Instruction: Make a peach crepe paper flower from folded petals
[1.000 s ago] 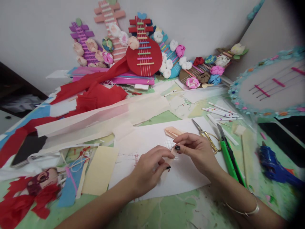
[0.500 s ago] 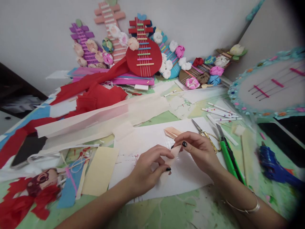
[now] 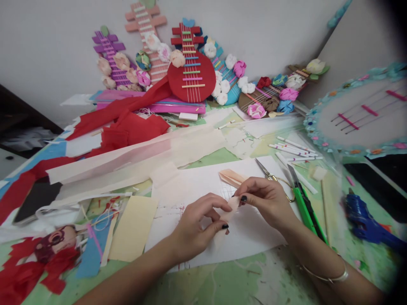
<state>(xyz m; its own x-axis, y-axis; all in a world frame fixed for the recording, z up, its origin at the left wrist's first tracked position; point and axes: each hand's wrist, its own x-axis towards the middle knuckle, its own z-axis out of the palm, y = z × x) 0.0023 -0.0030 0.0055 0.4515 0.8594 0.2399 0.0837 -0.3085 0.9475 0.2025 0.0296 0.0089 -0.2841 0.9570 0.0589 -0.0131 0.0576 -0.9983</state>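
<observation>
Sitting or standing, I can't tell which, at a cluttered green-stained table (image 3: 235,281), the person has both hands on one small pale paper strip (image 3: 234,205). It's in front of them, just above a white sheet (image 3: 254,243) laid flat on the table. The right hand (image 3: 262,201) has its grip pinching the strip's upper end, thumb and forefinger pressed together there with dark nails showing. The left hand (image 3: 203,220) holds it lower down: thumb in front, other fingers tucked behind, the forefinger curved away from the thumb so this grip looks looser. The strip slants between the two, its lower end fading against the white sheet.

Just beyond the right hand lies a folded peach paper (image 3: 229,176), and by it a pair of gold-handled scissors (image 3: 269,175) partly hidden by that hand. A green cutter (image 3: 304,214) rests near the right forearm, with a bundle of white sticks (image 3: 292,149) farther back and a blue glue gun (image 3: 362,216) off to the right. On the left I see a cream card (image 3: 133,228) against the sheet's edge. Along the wall lean lute-shaped crafts, the red lute (image 3: 192,87) standing out, its strings crossed by coloured bars.
</observation>
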